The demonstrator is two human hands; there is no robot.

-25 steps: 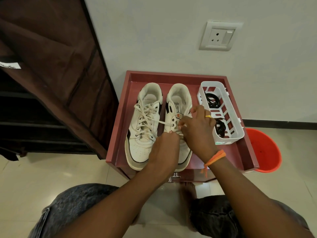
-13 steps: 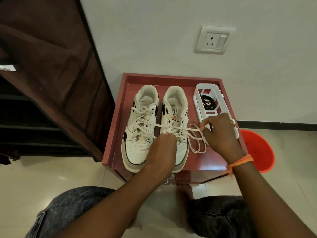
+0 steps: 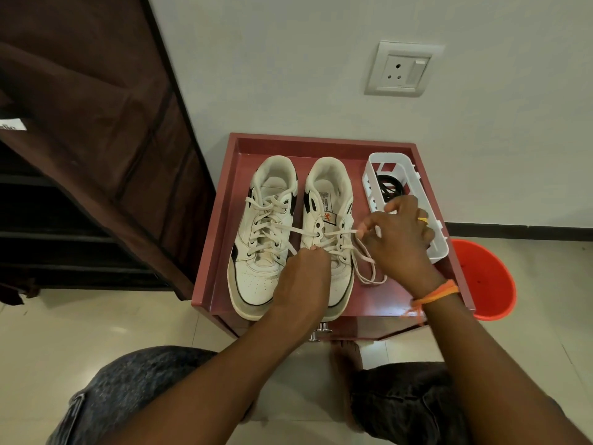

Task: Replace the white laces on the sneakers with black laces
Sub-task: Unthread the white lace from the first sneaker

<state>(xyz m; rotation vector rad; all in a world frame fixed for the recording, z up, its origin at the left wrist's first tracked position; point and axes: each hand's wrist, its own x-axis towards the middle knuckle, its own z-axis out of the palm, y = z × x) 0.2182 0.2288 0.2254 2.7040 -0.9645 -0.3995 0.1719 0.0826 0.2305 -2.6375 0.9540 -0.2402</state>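
A plain white wall [image 3: 288,59] fills the upper frame, with a white socket and switch plate [image 3: 402,70] at upper right. A dark brown fabric wardrobe cover [image 3: 90,101] hangs at left over dark shelves [image 3: 48,232]. Glossy cream floor tiles [image 3: 80,329] lie below; a dark skirting strip [image 3: 519,232] runs at right.

A home, by the shoe storage

Tiled floor [image 3: 80,332], wall socket [image 3: 401,70] at one o'clock, fabric-covered shoe rack [image 3: 96,130] at ten o'clock, orange bucket [image 3: 484,281] at three

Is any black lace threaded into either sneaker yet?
No, both sneakers carry only white laces, and the black laces lie in the white basket.
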